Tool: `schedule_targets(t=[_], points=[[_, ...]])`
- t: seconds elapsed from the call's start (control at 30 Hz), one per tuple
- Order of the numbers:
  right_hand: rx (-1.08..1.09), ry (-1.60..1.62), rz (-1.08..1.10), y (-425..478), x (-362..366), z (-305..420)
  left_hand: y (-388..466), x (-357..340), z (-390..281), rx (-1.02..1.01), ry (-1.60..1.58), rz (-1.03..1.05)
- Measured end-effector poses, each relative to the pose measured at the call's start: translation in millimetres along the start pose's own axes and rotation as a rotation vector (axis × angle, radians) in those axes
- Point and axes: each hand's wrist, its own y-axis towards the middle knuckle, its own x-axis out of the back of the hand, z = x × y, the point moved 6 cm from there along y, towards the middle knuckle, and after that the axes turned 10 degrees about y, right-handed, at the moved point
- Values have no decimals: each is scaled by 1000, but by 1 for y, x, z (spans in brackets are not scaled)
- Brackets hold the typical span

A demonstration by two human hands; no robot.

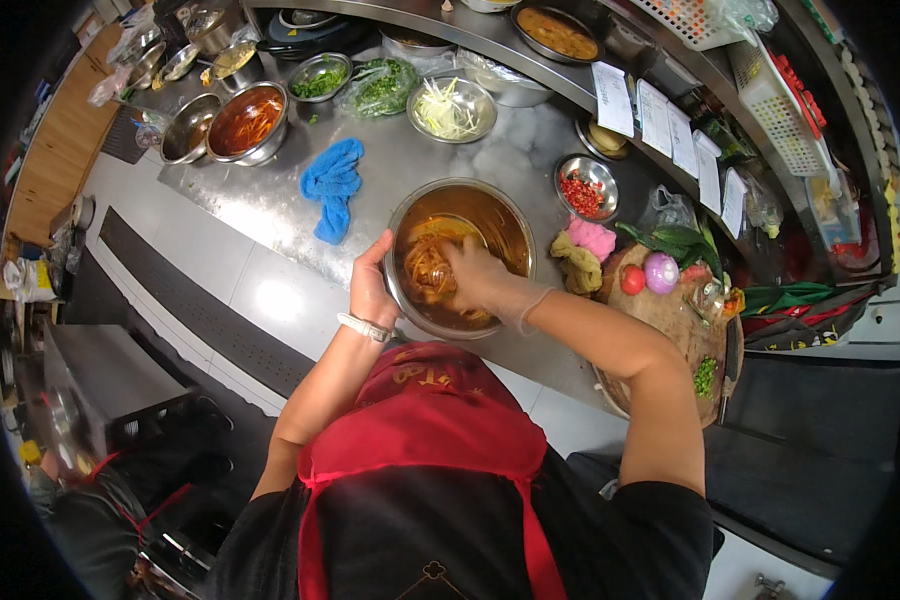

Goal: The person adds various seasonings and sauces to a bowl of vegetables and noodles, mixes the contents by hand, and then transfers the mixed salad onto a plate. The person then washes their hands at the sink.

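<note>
A steel mixing bowl (pixel 521 225) sits at the near edge of the steel counter, with reddish-brown sauce on its inner wall. Shredded food coated in sauce (pixel 429 262) is heaped inside it. My left hand (pixel 373 279) holds the bowl's left side, thumb up by the rim. My right hand (pixel 476 276), in a clear disposable glove, reaches into the bowl from the right. Its fingers are in the shreds, and the fingertips are hidden, so I cannot tell whether they grip any.
On the steel counter (pixel 270 191) are a blue cloth (pixel 332 187), a bowl of pale shreds (pixel 454 136), chopped red chilli (pixel 581 193) and a bowl of red sauce (pixel 270 150). A round chopping board (pixel 656 330) holds a tomato (pixel 632 280) and onion (pixel 661 272). Another person (pixel 105 517) is at lower left.
</note>
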Motion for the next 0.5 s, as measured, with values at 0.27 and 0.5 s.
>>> schedule_targets(t=[0.27, 0.5], points=[[306, 174, -361, 21, 55, 20, 1, -10, -1, -63, -16, 21], [-334, 1409, -267, 18, -33, -21, 6, -26, 0, -148, -93, 19]])
